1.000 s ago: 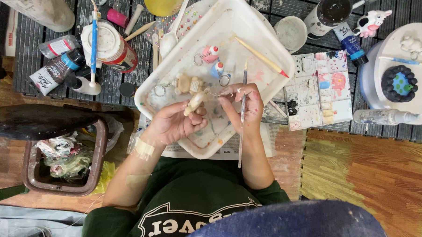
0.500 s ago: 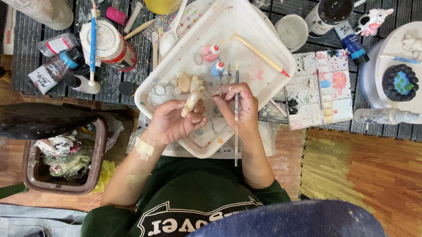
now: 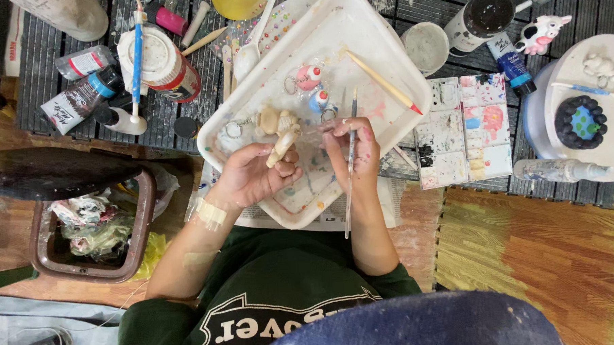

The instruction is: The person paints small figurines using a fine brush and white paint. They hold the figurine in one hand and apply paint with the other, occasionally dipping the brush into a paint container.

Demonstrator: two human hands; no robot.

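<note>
Now left hand [image 3: 253, 178] grips pale figurine [image 3: 282, 143]; right hand [image 3: 352, 147] holds paintbrush [image 3: 350, 165].

my hands over the tray, clutter all round

my left hand [image 3: 253, 178] holds a figurine [image 3: 282, 145] over the tray [image 3: 393, 101], my right hand [image 3: 352, 147] just beside it with a brush [image 3: 350, 171]. beyond my grip, two small figures [image 3: 312, 84] and a stick [image 3: 383, 82] lie in the tray. right of my right hand sits a palette [image 3: 463, 129]; left of my left hand, a bin [image 3: 91, 227], with paint bottles [image 3: 80, 99] behind it.
</note>
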